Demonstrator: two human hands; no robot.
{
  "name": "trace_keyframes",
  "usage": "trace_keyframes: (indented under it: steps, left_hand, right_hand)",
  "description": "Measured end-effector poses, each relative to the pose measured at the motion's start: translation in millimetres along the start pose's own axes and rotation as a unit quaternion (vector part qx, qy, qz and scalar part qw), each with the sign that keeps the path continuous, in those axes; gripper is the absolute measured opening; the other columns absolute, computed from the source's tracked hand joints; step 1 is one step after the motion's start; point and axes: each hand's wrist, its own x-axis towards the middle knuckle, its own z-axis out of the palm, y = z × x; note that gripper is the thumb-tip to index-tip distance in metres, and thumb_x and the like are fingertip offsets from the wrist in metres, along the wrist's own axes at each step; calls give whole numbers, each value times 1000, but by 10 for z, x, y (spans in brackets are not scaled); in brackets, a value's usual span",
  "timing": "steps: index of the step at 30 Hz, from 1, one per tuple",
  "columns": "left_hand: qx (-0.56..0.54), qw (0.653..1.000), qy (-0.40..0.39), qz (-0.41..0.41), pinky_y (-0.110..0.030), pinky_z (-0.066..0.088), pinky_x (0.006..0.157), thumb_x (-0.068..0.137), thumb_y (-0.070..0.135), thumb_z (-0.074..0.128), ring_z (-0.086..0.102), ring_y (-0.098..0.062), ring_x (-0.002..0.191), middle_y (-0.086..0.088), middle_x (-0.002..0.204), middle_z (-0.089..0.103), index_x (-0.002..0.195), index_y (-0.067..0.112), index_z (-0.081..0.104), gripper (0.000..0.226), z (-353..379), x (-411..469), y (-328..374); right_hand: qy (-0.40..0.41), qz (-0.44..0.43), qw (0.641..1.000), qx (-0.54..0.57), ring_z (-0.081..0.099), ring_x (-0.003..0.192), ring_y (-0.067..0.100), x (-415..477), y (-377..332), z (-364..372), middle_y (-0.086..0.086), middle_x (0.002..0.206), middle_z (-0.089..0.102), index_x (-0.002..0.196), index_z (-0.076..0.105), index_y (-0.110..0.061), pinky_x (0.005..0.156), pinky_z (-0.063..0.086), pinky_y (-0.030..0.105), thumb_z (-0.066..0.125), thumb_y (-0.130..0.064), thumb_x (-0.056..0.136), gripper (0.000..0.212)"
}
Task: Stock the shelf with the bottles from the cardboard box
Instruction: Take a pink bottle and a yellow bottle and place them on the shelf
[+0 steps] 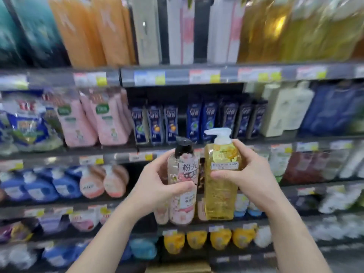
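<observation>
While shelves blur, each hand [157,186] grips bottle [182,186]

Pink black-capped bottle [182,186] and yellow white-pump bottle [220,180] upright, side by side

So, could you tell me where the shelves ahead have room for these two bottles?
One dark gap shows behind the left hand, right of the pink pump bottles; blur hides its depth. The shelves elsewhere look packed. The pink bottle and yellow bottle are held up.
</observation>
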Motion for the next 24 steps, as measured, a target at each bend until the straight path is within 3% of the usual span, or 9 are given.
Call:
trace_keyframes:
  steps: [3, 5, 7, 9, 11, 14, 17, 21, 24]
  left_hand:
    - [0, 999, -11, 45, -31, 56, 96, 71, 18, 96, 73, -3, 108, 19, 115, 77, 134, 40, 57, 77, -80, -1, 526]
    - [4, 996, -14, 84, -31, 57, 94, 73, 15, 94, 75, -7, 106, 13, 114, 79, 135, 29, 61, 72, -77, -7, 846]
    - [-2, 994, -28, 109, -30, 58, 88, 77, 6, 89, 77, -12, 102, 5, 111, 80, 129, 28, 67, 61, -23, -37, 1128]
    - [-10, 990, -42, 133, -32, 59, 85, 79, 3, 87, 77, -15, 99, 2, 109, 81, 119, 35, 72, 54, 67, -74, 1402]
    - [-20, 987, -52, 152, -34, 60, 84, 79, 4, 86, 78, -16, 99, 2, 108, 81, 111, 45, 73, 53, 208, -101, 1650]
    - [-24, 984, -68, 160, -33, 61, 84, 79, 4, 86, 78, -17, 98, 2, 107, 81, 115, 35, 73, 49, 474, -123, 1958]
    - [-24, 983, -84, 161, -24, 60, 75, 78, 7, 87, 78, -14, 97, 6, 105, 81, 118, 28, 73, 47, 881, -137, 2278]
    - [-13, 981, -96, 166, -35, 59, 86, 78, 15, 89, 77, -12, 100, 8, 107, 81, 117, 31, 73, 45, 1556, -73, 2666]
    - [-5, 981, -96, 171, -32, 59, 86, 80, 20, 88, 76, -7, 101, 11, 108, 81, 119, 31, 72, 43, 2124, 14, 2924]
  right_hand:
    - [37, -31, 999, 3, 68, 79, -14, -215, -474, -299, -34, 82, 73, 87, 66, -45, 64, 50, 6, 98, -11, 61, 53]
    - [54, -44, 998, 1, 69, 86, -12, -351, -689, -505, -32, 90, 74, 102, 67, -46, 72, 53, 9, 99, -17, 60, 61]
    - [61, -51, 997, -4, 72, 99, -2, -493, -847, -729, -24, 104, 77, 126, 62, -45, 90, 56, 24, 101, -27, 55, 83]
    - [79, -51, 996, -3, 71, 108, 4, -637, -979, -975, -21, 113, 76, 135, 59, -44, 100, 54, 34, 103, -36, 49, 96]
    - [94, -57, 994, -9, 70, 113, 9, -788, -1076, -1262, -16, 118, 75, 139, 61, -39, 103, 54, 40, 103, -42, 46, 102]
    - [113, -61, 991, -27, 69, 116, 13, -999, -1172, -1655, -13, 120, 75, 134, 64, -42, 102, 55, 46, 102, -48, 44, 98]
    - [109, -57, 992, -35, 72, 104, 6, -1232, -1171, -2177, -16, 109, 78, 117, 67, -48, 98, 57, 41, 100, -29, 58, 70]
    - [121, -55, 990, -55, 64, 116, 6, -1376, -1009, -2969, -22, 122, 69, 144, 53, -42, 98, 53, 35, 103, -45, 43, 112]
    - [128, -66, 988, -61, 64, 104, -1, -1461, -884, -3599, -23, 118, 66, 151, 47, -37, 83, 54, 23, 102, -37, 51, 114]
